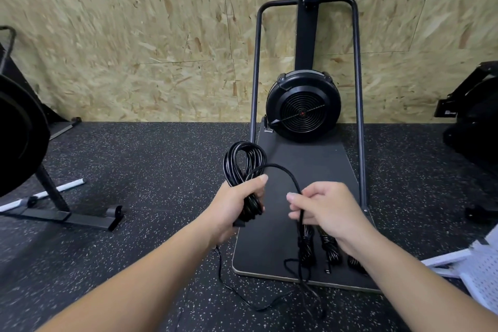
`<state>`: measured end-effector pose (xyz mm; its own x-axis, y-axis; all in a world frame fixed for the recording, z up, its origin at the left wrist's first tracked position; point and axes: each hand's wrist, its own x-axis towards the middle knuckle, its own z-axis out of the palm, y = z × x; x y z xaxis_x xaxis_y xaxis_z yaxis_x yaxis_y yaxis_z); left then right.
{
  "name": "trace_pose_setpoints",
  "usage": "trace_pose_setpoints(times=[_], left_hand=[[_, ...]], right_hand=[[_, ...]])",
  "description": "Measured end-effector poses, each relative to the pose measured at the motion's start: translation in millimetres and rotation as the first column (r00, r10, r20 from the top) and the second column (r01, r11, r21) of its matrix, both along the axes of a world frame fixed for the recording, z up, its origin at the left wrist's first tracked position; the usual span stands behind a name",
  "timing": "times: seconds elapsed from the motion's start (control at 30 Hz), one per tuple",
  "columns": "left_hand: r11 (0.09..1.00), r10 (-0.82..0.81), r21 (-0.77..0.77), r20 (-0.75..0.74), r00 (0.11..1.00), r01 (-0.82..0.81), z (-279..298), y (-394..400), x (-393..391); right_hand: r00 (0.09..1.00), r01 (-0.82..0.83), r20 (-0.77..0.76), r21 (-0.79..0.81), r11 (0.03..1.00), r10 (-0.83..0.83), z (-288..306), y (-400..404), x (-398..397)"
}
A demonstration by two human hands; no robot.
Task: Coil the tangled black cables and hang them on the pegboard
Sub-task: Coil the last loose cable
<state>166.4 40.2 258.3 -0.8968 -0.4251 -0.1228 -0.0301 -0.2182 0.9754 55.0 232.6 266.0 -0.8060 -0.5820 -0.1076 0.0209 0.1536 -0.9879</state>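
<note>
My left hand [237,202] grips a coil of glossy black cable [244,162] whose loops stand up above my fist. A free strand [283,171] arches from that coil over to my right hand [323,213], which pinches it between thumb and fingers. Below my right hand the strand hangs down to the floor, where a loose thin tail [258,304] curves back toward my left wrist. Under my right hand, other bundled black cables [330,246] lie on the dark platform [269,250]. A white perforated pegboard [482,275] shows at the lower right edge, partly cut off.
A fan machine [303,106] with a tall black tube frame [359,89] stands against the chipboard wall ahead. Another machine's black base and legs [67,214] sit at left, more black equipment [474,127] at right. The floor is speckled black rubber.
</note>
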Motion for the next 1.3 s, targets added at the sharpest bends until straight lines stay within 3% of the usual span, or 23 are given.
trace_pose_setpoints(times=[0.1, 0.17, 0.23, 0.3, 0.37, 0.43, 0.6, 0.7, 0.8, 0.87, 0.97, 1.17, 1.3], left_hand=[[0.988, -0.032, -0.151, 0.037, 0.999, 0.037, 2, 0, 4], [0.976, -0.060, -0.208, 0.056, 0.997, 0.071, 1, 0, 6], [0.951, -0.122, -0.278, 0.072, 0.990, 0.138, -3, 0, 7], [0.926, -0.188, -0.321, 0.070, 0.980, 0.201, -1, 8, 8], [0.902, -0.305, -0.324, -0.007, 0.952, 0.286, 3, 22, 9], [0.891, -0.384, -0.290, -0.069, 0.921, 0.350, 6, 33, 7], [0.959, -0.191, -0.229, -0.101, 0.976, 0.164, 1, 41, 4], [0.988, -0.059, -0.150, -0.098, 0.993, 0.044, 0, 38, 0], [0.987, 0.031, -0.157, -0.088, 0.996, -0.044, -1, 29, -4], [0.988, 0.048, -0.143, -0.098, 0.994, -0.062, 0, 26, -5], [0.990, 0.108, -0.075, -0.115, 0.987, -0.117, 3, 22, -4], [0.982, 0.161, -0.072, -0.154, 0.975, -0.173, 10, 10, -4], [0.988, 0.140, -0.041, -0.170, 0.975, -0.149, 7, 11, -4]], right_hand=[[0.986, 0.053, -0.158, 0.002, 0.999, -0.052, 6, 1, 3], [0.903, 0.087, -0.427, 0.075, 0.993, -0.047, 11, 4, 4], [0.820, 0.111, -0.571, 0.104, 0.988, -0.032, 19, 5, 6], [0.868, 0.080, -0.495, 0.071, 0.994, -0.034, 24, 2, 10], [0.959, 0.011, -0.284, -0.020, 1.000, -0.016, 24, -3, 15], [0.989, 0.014, -0.143, -0.107, 0.994, -0.030, 22, -6, 15], [0.998, 0.065, 0.018, -0.235, 0.970, -0.062, 21, -2, 3], [1.000, 0.004, 0.007, -0.206, 0.978, -0.002, 12, -1, -2], [0.988, -0.153, -0.006, -0.019, 0.988, 0.153, -5, -1, -3], [0.954, -0.296, 0.067, 0.049, 0.954, 0.292, -13, 2, -1], [0.892, -0.452, 0.054, 0.151, 0.879, 0.449, -23, 2, 5], [0.960, -0.280, 0.032, 0.080, 0.957, 0.278, -15, -7, -2], [0.945, -0.274, -0.121, 0.209, 0.939, 0.303, -5, -9, -5]])
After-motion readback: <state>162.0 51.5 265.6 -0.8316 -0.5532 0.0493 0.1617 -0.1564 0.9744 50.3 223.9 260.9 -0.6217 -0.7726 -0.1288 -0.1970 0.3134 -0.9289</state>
